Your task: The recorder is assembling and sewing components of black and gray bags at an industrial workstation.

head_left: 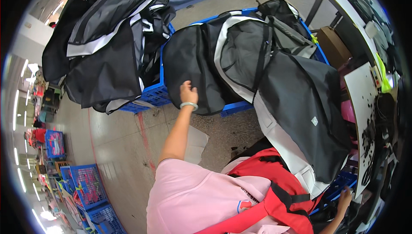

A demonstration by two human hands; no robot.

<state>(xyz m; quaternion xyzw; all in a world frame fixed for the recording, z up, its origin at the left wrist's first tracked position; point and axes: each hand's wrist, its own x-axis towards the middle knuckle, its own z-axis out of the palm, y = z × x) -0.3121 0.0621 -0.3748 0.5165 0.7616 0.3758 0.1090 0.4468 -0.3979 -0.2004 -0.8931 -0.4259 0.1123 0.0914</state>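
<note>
the black bag (184, 54) stretches lengthwise ahead of the loosely spread left hand (189, 93); the right hand (344, 199), grip unclear, is farther.

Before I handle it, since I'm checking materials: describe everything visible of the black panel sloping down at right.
The black panel looks like smooth, creased fabric, with a white band down its left edge and a small pale patch. It slopes from the blue crate to the red apron, apparently touching it; the right hand is near.
</note>
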